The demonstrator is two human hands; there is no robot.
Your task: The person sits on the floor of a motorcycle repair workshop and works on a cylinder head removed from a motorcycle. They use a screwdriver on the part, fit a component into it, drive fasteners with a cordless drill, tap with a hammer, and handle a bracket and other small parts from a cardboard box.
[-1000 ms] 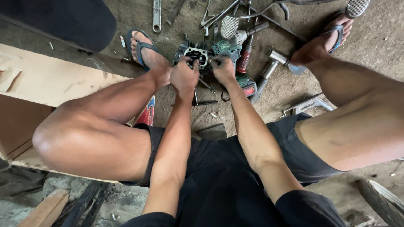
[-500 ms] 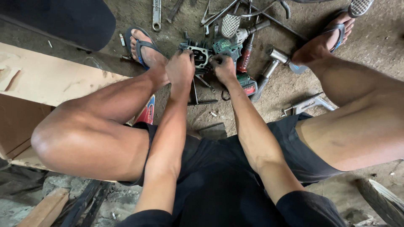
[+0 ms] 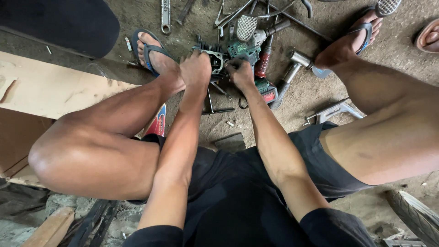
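While both hands grip, engine cylinder lies under fingers

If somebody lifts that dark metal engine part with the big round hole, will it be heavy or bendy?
The dark finned metal engine part is probably heavy for its size, since it looks like solid metal. It likely stays stiff. It seems unlikely to roll, because the left hand and right hand both rest on it on the dirt floor.
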